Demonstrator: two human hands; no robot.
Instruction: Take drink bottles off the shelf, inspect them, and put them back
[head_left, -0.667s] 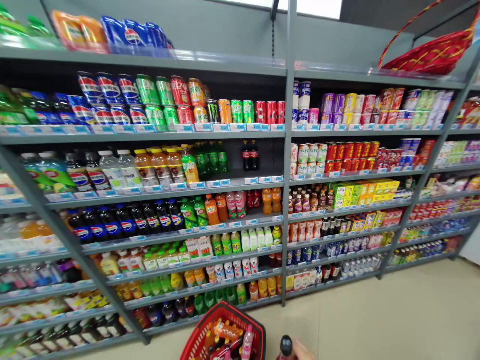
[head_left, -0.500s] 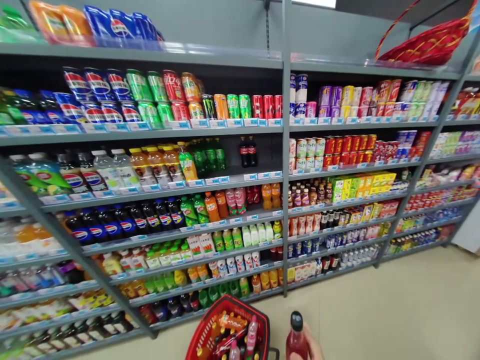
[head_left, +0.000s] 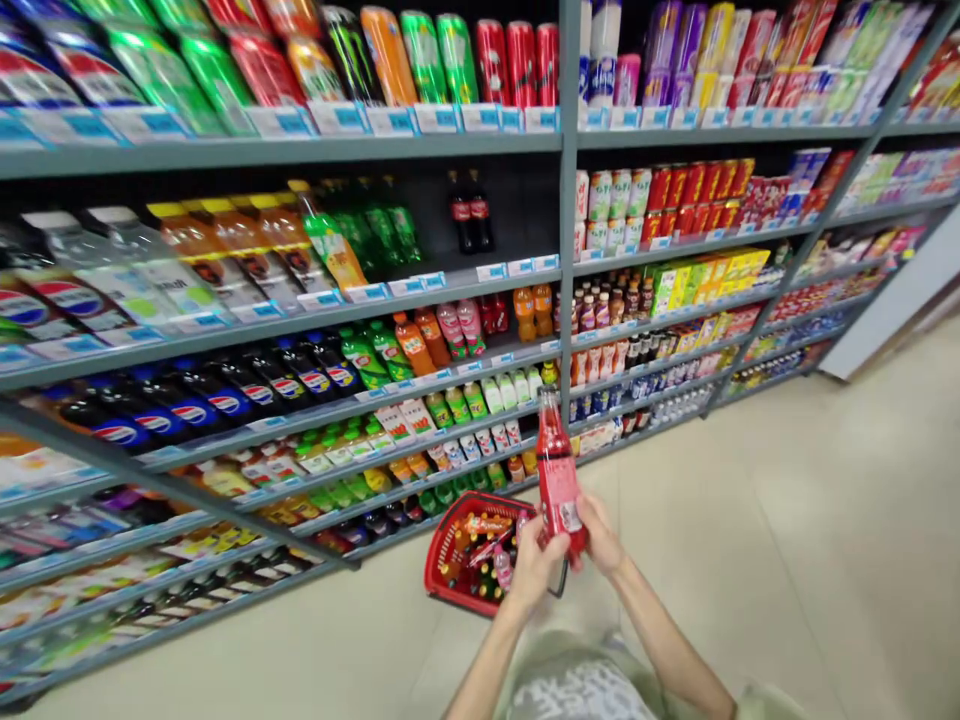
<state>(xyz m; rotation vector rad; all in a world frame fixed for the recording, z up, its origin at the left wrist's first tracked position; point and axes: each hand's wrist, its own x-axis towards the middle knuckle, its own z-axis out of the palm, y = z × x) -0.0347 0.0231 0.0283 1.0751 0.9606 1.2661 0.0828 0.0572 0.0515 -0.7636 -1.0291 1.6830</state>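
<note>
A bottle of red drink (head_left: 556, 480) with a pink label stands nearly upright in front of me, its top tilted slightly left. My left hand (head_left: 535, 556) is closed around its lower left side, thumb across the front. From the right, my right hand (head_left: 598, 532) grips the same bottle near its base. Just left of and below my hands, a red shopping basket (head_left: 433, 572) sits on the floor. Inside it lie several bottles, among them a pink one (head_left: 502, 566) and an orange one (head_left: 486, 523). My left hand hides part of the basket's right side.
Drink shelves (head_left: 480, 375) run along the wall ahead, filled with bottles, cans and cartons. An upright post (head_left: 568, 200) divides two shelf sections. Two dark cola bottles (head_left: 469, 212) stand on an upper shelf. Pale floor (head_left: 720, 520) stretches to the right.
The bottle has risen from the lower edge into mid-view, and my left hand has come onto it too. My view has tilted downward, showing both forearms and the whole basket.
</note>
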